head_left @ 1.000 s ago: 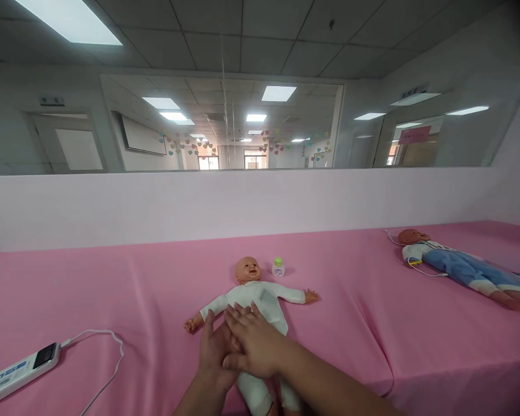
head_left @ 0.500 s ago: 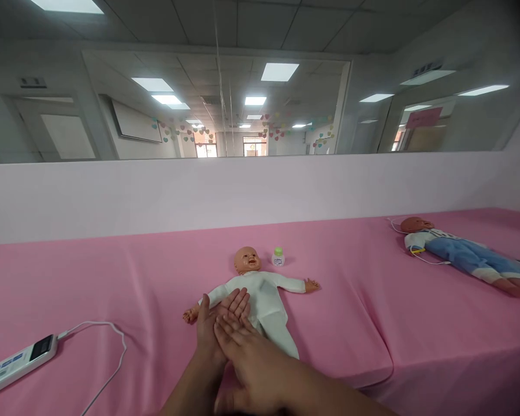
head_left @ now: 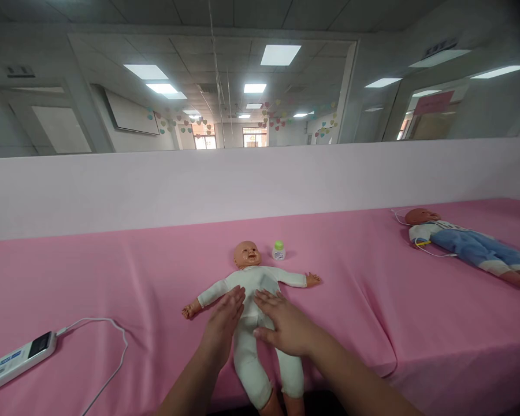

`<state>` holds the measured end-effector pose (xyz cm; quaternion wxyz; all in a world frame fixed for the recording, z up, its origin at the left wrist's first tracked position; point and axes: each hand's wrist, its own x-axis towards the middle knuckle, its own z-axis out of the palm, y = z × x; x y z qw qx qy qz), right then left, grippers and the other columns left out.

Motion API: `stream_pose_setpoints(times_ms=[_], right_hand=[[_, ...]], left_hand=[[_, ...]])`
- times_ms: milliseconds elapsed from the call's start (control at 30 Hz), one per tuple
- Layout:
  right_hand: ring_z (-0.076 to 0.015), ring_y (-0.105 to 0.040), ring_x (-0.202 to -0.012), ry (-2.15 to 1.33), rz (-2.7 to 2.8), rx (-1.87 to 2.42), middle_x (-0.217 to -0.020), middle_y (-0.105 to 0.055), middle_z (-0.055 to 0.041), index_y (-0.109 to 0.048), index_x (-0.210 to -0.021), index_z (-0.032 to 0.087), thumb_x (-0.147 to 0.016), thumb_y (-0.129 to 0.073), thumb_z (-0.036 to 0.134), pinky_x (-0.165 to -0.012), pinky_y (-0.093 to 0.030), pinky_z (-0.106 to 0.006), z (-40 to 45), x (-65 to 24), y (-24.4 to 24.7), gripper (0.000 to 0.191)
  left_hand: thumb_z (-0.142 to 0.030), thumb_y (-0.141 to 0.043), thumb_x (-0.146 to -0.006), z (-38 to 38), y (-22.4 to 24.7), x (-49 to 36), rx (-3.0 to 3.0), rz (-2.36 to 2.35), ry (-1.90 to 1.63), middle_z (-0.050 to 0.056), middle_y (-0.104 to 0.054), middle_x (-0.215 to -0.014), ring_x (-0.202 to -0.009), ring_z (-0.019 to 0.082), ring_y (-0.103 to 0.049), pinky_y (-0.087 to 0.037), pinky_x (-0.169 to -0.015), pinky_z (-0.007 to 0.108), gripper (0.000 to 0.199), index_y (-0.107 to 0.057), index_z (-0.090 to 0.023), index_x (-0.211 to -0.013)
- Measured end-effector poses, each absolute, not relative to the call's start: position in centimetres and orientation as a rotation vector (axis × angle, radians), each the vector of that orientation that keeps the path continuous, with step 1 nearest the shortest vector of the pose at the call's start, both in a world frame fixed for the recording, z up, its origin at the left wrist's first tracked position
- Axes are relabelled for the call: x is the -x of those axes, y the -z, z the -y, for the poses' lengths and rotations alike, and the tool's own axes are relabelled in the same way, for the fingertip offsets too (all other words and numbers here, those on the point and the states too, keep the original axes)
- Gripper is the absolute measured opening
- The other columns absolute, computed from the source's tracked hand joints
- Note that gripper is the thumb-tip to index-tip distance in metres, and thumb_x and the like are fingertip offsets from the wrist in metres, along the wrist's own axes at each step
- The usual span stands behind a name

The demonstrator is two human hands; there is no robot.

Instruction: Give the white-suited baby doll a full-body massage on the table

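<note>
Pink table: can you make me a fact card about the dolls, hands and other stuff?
Near doll: face up, white suit, arms spread
Left hand: flat, at one side of near doll's body
Right hand: flat, over its middle
Hands touching near doll: cannot tell
Bottle: green-capped, upright beside near doll's head
Far doll: right side, blue and white clothes
Device: white, left side, cable attached
Cloth: pink, under both dolls

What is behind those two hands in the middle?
A doll lying on pink cloth; its white suit shows between the left hand and right hand. Whatever lies directly behind each hand is covered, so that cannot be seen.
</note>
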<state>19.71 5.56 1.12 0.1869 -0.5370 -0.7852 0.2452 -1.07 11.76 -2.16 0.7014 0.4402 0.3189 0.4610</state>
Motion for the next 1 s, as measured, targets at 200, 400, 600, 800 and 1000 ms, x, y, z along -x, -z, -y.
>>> stream_pose_setpoints(times_ms=[200,400,600,800,1000], right_hand=[[-0.0245,-0.033,-0.156,-0.701,2.231,1.386,-0.165,-0.04,-0.005,-0.044,-0.157,0.029,-0.105,-0.046,0.044,-0.13,-0.023,-0.049,-3.7,-21.5,-0.5,0.054],[-0.0269,-0.025,-0.158,-0.717,2.424,1.252,-0.169,-0.031,-0.0104,-0.029,-0.164,0.022,-0.101,-0.052,0.054,-0.132,-0.012,-0.051,-4.6,-19.9,-0.7,0.074],[-0.0331,-0.012,-0.161,-0.694,2.507,1.308,-0.171,-0.019,-0.0168,-0.017,-0.166,0.015,-0.087,-0.058,0.078,-0.13,-0.003,-0.057,-10.1,-20.2,0.3,0.109],[-0.0295,-0.01,-0.162,-0.595,2.463,1.472,-0.173,-0.014,-0.013,-0.018,-0.166,0.017,-0.096,-0.043,0.074,-0.129,-0.002,-0.054,-14.6,-21.5,0.8,0.094],[-0.0309,-0.021,-0.159,-0.484,2.218,1.87,-0.171,-0.025,-0.013,-0.027,-0.165,0.017,-0.105,-0.03,0.056,-0.128,-0.006,-0.056,-15.8,-25.1,3.1,0.071]], left_hand=[[-0.036,-0.058,-0.093,-11.5,5.6,0.9,-1.934,-1.141,-0.774,0.013,-0.038,-0.166,-0.156,0.029,-0.03,-0.021,-0.129,0.051,0.071,-0.043,-0.013,-0.158],[-0.034,-0.045,-0.099,-11.9,7.0,1.1,-2.176,-1.172,-0.656,0.012,-0.031,-0.169,-0.158,0.026,-0.026,-0.026,-0.129,0.047,0.067,-0.034,-0.01,-0.161],[-0.024,-0.047,-0.095,-12.0,7.5,1.3,-2.236,-1.135,-0.656,0.011,-0.029,-0.169,-0.158,0.023,-0.026,-0.024,-0.129,0.044,0.068,-0.036,-0.011,-0.161],[-0.027,-0.053,-0.094,-12.1,7.8,1.7,-2.086,-1.06,-0.817,0.006,-0.038,-0.166,-0.155,0.027,-0.032,-0.024,-0.129,0.05,0.061,-0.049,-0.022,-0.155],[-0.028,-0.058,-0.092,-12.0,7.4,2.3,-1.935,-0.985,-0.854,0.003,-0.041,-0.164,-0.155,0.031,-0.032,-0.02,-0.13,0.054,0.06,-0.054,-0.028,-0.152]])
